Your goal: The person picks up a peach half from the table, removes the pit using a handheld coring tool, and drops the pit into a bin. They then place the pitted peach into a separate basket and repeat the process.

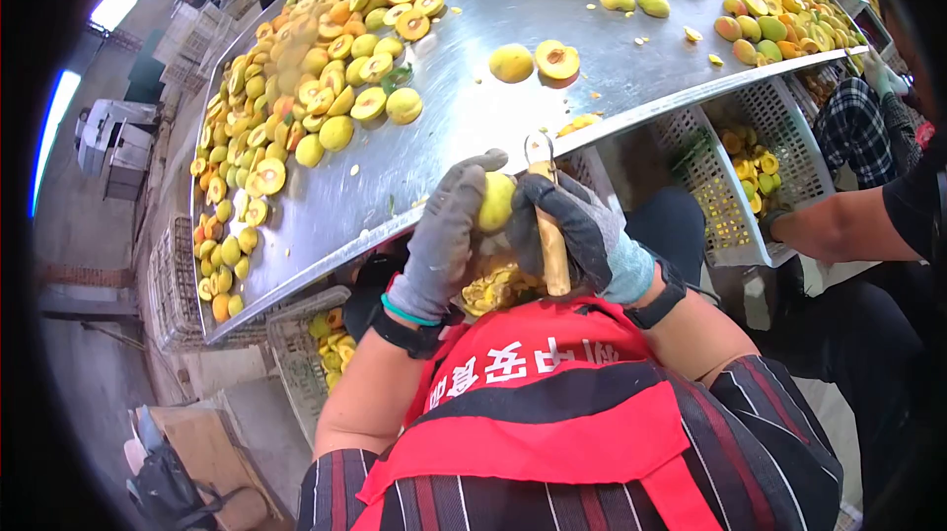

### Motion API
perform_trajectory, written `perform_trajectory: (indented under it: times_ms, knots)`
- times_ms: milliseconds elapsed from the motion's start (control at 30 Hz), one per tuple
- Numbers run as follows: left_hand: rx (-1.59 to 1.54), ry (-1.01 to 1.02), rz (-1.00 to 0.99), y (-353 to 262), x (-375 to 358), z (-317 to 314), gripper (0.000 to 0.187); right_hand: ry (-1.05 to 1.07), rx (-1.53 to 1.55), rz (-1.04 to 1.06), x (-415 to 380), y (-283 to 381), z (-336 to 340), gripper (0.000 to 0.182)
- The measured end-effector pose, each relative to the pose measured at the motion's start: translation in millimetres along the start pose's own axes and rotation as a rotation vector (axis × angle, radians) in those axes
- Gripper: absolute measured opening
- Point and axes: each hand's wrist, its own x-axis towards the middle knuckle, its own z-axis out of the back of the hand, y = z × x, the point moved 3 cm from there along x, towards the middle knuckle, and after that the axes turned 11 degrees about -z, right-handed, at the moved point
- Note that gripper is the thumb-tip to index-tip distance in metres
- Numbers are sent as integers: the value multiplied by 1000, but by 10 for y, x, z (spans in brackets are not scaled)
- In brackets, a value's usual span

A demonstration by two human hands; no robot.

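1. Head view, centre: a yellow-green fruit [496, 201] is held just off the near edge of the steel table [473, 107], above the red apron [552, 403].
2. The left hand [444, 240], in a grey glove, is closed around the fruit from the left side.
3. The right hand [577, 235], in a dark glove, is closed around a tool [548, 225] with a wooden handle and a metal tip, which is held against the fruit.
4. Whole and halved fruits [296, 97] are spread over the table, mostly at its left and far edges.
5. White plastic crates [730, 176] with cut fruit are seen under the table at right.
6. A co-worker's arm [848, 225] is seen at the right edge.
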Motion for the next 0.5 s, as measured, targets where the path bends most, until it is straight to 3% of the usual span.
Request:
perform_trajectory:
  times_ms: [33,100,133,167,200,233,300,333,367,433,500]
  knots:
    - [195,47,-54,63,-51,103,38,7,-3,-11,0,2,-111,28]
    - [76,59,-93,128,-167,147,34,-74,92,13,-9,25,-293,28]
    - [77,49,-98,98,-205,183,34,15,24,-2,-13,19,-332,31]
    - [-152,-14,6,92,-239,223,37,21,21,-7,-55,53,-342,31]
    - [-383,-74,108,85,-263,246,39,35,-161,-46,-114,110,-368,33]
    - [-420,-26,-21,2,-266,245,45,48,-341,-83,-148,130,-386,34]
    - [-515,73,-48,-62,-276,346,49,-2,-437,-73,-140,11,-353,34]
    - [-519,70,-49,-64,-302,318,49,-95,-750,79,-153,-2,-356,32]
    - [-480,0,-90,-74,-321,271,51,-191,-1060,236,-178,0,-377,31]
    - [-441,-67,-130,-79,-331,217,53,-193,-1091,242,-166,-40,-425,30]
    - [-147,-132,-225,-90,-336,243,56,-230,-1268,336,-137,-88,-441,31]
